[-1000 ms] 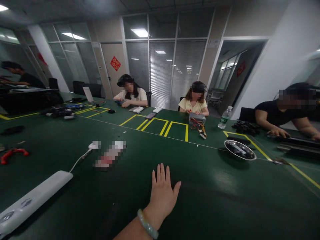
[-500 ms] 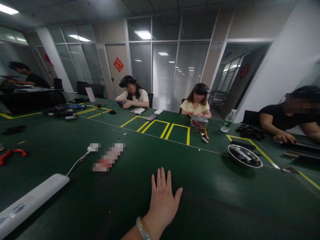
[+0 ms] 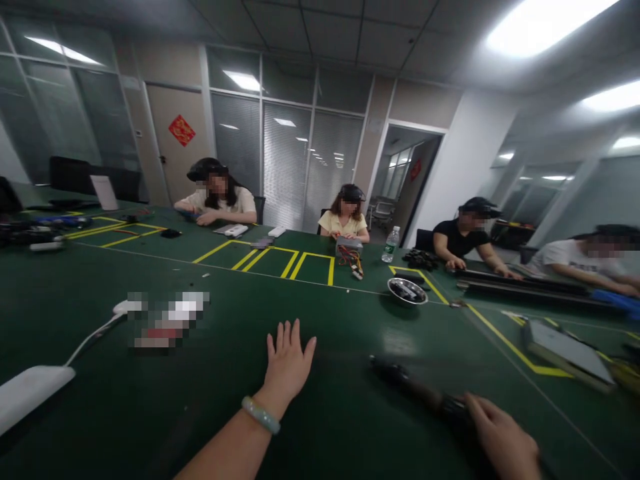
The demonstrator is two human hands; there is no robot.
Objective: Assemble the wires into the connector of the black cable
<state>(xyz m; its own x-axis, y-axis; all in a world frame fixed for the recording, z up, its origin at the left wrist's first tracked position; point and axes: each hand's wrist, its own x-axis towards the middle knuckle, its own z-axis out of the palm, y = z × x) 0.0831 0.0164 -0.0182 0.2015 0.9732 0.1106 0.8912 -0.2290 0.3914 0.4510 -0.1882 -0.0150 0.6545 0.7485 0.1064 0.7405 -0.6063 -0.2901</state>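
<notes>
My left hand [image 3: 289, 365] lies palm down on the green tabletop [image 3: 320, 427], fingers stretched out and slightly apart, holding nothing. A pale green bangle [image 3: 261, 415] circles that wrist. At the lower right, my right hand [image 3: 505, 433] is closed around the near end of a long dark tool [image 3: 420, 390]. The tool points away to the upper left, its narrow tip right of my left hand. Motion blurs it, so its exact kind cannot be made out.
A metal bowl [image 3: 407, 291] with dark pieces stands ahead. On the left lie a white power strip [image 3: 37, 390] with a cord and a pixelated item [image 3: 173, 320]. Several people sit beyond. A wired metal box [image 3: 349, 248], a water bottle [image 3: 391, 244] and a grey box [image 3: 567, 350] are farther off.
My right hand has come into view at the lower right with the dark tool. The view has turned right, so the tabletop things appear farther left. My left hand stays flat.
</notes>
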